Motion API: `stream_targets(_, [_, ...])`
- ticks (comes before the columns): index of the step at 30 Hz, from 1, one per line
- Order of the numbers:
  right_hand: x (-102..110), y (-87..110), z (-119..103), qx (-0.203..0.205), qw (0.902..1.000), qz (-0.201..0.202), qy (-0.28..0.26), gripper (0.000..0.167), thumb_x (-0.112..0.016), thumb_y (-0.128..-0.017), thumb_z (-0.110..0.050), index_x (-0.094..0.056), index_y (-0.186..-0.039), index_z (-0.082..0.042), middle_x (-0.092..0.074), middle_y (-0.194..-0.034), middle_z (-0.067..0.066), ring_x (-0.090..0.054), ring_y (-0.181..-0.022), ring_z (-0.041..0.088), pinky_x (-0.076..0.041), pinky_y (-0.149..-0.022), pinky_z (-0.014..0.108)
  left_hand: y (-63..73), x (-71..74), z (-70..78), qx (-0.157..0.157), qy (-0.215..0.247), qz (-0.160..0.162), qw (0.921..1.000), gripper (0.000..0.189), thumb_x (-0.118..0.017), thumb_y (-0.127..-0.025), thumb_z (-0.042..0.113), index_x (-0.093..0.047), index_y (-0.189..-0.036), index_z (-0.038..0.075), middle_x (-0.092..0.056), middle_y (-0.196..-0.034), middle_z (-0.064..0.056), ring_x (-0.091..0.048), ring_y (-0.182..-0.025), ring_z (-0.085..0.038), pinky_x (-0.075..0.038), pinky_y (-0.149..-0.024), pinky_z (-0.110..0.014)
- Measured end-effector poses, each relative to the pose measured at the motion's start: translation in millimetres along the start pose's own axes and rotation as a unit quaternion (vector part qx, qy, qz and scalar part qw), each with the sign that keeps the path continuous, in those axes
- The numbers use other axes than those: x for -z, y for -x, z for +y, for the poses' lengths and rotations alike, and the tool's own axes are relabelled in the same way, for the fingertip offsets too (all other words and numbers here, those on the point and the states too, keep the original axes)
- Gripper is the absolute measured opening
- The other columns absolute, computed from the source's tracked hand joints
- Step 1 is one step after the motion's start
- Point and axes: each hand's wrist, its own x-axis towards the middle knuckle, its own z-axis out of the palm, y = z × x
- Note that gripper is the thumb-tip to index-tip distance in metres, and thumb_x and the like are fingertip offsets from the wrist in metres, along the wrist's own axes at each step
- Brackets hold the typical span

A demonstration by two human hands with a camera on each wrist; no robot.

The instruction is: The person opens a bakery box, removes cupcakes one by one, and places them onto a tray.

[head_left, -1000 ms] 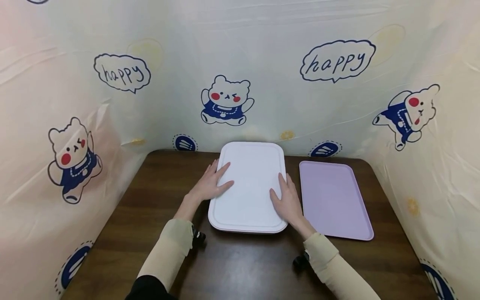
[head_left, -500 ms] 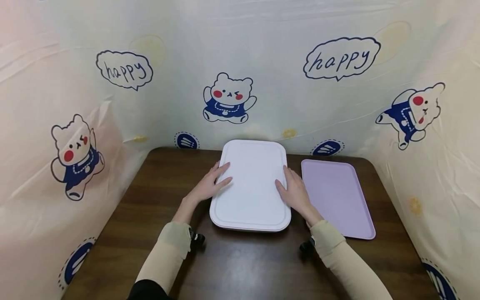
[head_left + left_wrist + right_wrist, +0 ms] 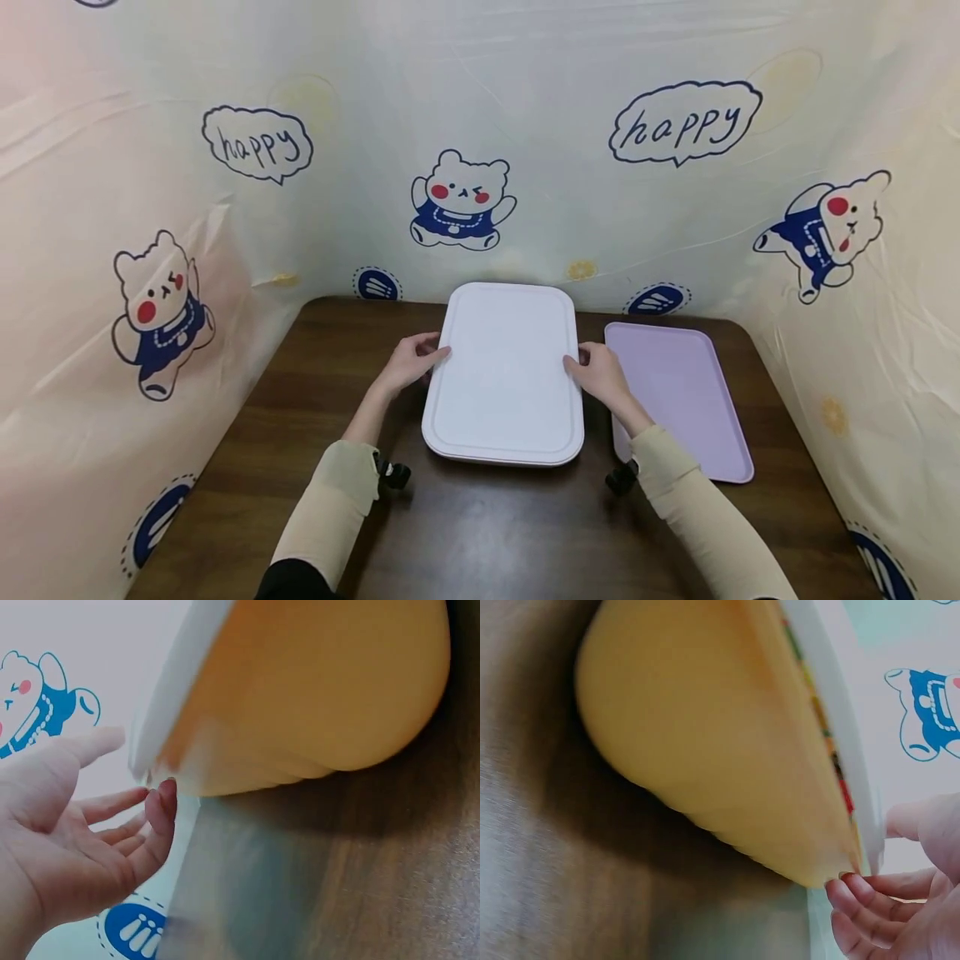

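White lid [image 3: 502,375] is sitting on the yellow bin [image 3: 682,727], toward the back of the wooden table [image 3: 487,533]. Left hand [image 3: 411,362] and right hand [image 3: 600,375] are pinching opposite side edges of the lid, thumbs over, fingers under. Colourful strip [image 3: 844,791] is showing between lid and bin on the right side; too blurred to identify. My read: two-sided grip is done, full separating of lid from bin is remaining. Purple tray [image 3: 671,392] is lying on the right, not being held.
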Motion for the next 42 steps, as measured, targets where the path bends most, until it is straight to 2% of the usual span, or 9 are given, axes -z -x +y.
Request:
stream_targets(7, [10, 5.1, -22, -0.06, 0.9981, -0.013, 0.001, 0.04, -0.069, -0.103, -0.016, -0.07, -0.128, 0.015, -0.072, -0.108, 0.025, -0.063, -0.09, 0.026, -0.048, -0.074, 0.026, 1.9, -0.5, 2.7, 0.017, -0.006, -0.02, 0.9996, 0.06, -0.072, -0.107, 0.027, -0.056, -0.156, -0.003, -0.069, -0.1, -0.015, -0.061, -0.067, -0.015, -0.062, -0.066, -0.036])
stream_targets(11, [17, 4.2, -26, -0.106, 0.9898, -0.063, -0.072, 0.052, -0.062, -0.109, -0.021, -0.059, -0.146, 0.015, -0.073, -0.125, 0.033, -0.07, -0.091, 0.019, -0.061, -0.075, 0.027, 2.2, 4.6, 3.7, 0.045, 0.016, -0.041, 0.998, 0.063, -0.07, -0.108, 0.031, -0.052, -0.159, -0.002, -0.068, -0.105, -0.015, -0.065, -0.077, -0.016, -0.066, -0.076, -0.037])
stream_targets(15, [30, 0.5, -26, -0.138, 0.9649, -0.145, -0.171, 0.064, -0.058, -0.112, -0.018, -0.038, -0.163, 0.013, -0.068, -0.136, 0.04, -0.077, -0.086, 0.014, -0.069, -0.078, 0.033, 1.7, 14.8, -1.5, 0.082, 0.078, -0.071, 0.991, 0.067, -0.07, -0.109, 0.036, -0.048, -0.164, 0.005, -0.068, -0.122, -0.019, -0.072, -0.092, -0.019, -0.07, -0.087, -0.039])
stream_targets(19, [38, -2.1, -21, -0.144, 0.9362, -0.209, -0.244, 0.075, -0.059, -0.11, -0.009, -0.02, -0.172, 0.006, -0.063, -0.146, 0.041, -0.078, -0.09, 0.012, -0.07, -0.08, 0.03, 0.7, 24.2, -9.3, 0.089, 0.122, -0.109, 0.9825, 0.073, -0.072, -0.108, 0.036, -0.041, -0.168, 0.006, -0.069, -0.129, -0.019, -0.074, -0.097, -0.02, -0.07, -0.087, -0.036])
stream_targets(23, [39, -3.3, -16, -0.134, 0.9075, -0.251, -0.308, 0.083, -0.059, -0.109, 0.0, -0.011, -0.176, -0.002, -0.065, -0.146, 0.032, -0.079, -0.096, 0.012, -0.07, -0.083, 0.031, 3.9, 34.2, -18.1, 0.08, 0.154, -0.141, 0.9746, 0.077, -0.072, -0.108, 0.027, -0.034, -0.171, 0.006, -0.073, -0.12, -0.011, -0.075, -0.097, -0.017, -0.07, -0.087, -0.035])
stream_targets(26, [39, -4.0, -16, -0.122, 0.8956, -0.264, -0.337, 0.084, -0.059, -0.109, 0.001, -0.01, -0.177, -0.006, -0.072, -0.133, 0.015, -0.079, -0.098, 0.013, -0.07, -0.084, 0.033, 8.4, 43.2, -24.1, 0.065, 0.176, -0.152, 0.9703, 0.077, -0.071, -0.108, 0.019, -0.032, -0.173, 0.008, -0.076, -0.114, -0.004, -0.076, -0.097, -0.016, -0.07, -0.087, -0.036])
stream_targets(30, [33, -4.3, -23, -0.107, 0.8953, -0.26, -0.345, 0.086, -0.061, -0.107, 0.001, -0.013, -0.177, -0.009, -0.075, -0.122, 0.004, -0.079, -0.097, 0.015, -0.07, -0.083, 0.034, 15.1, 55.4, -32.2, 0.045, 0.186, -0.158, 0.9688, 0.078, -0.07, -0.108, 0.016, -0.029, -0.174, 0.008, -0.078, -0.112, 0.001, -0.078, -0.096, -0.015, -0.071, -0.085, -0.036])
stream_targets(37, [9, -1.1, -46, -0.098, 0.8965, -0.259, -0.346, 0.083, -0.062, -0.106, 0.003, -0.019, -0.176, -0.009, -0.066, -0.144, 0.03, -0.078, -0.097, 0.016, -0.071, -0.081, 0.038, 29.8, 79.1, -51.2, 0.061, 0.184, -0.142, 0.9706, 0.078, -0.07, -0.109, 0.017, -0.028, -0.174, 0.007, -0.081, -0.111, 0.004, -0.079, -0.095, -0.014, -0.07, -0.083, -0.034])
stream_targets(42, [-10, -5.3, -68, -0.087, 0.9026, -0.257, -0.334, 0.079, -0.064, -0.107, -0.001, -0.026, -0.175, -0.012, -0.069, -0.14, 0.031, -0.081, -0.089, 0.017, -0.07, -0.079, 0.034, 39.8, 100.9, -64.9, 0.065, 0.182, -0.114, 0.9745, 0.076, -0.067, -0.111, 0.02, -0.027, -0.174, 0.006, -0.082, -0.109, 0.01, -0.079, -0.094, -0.01, -0.069, -0.078, -0.03])
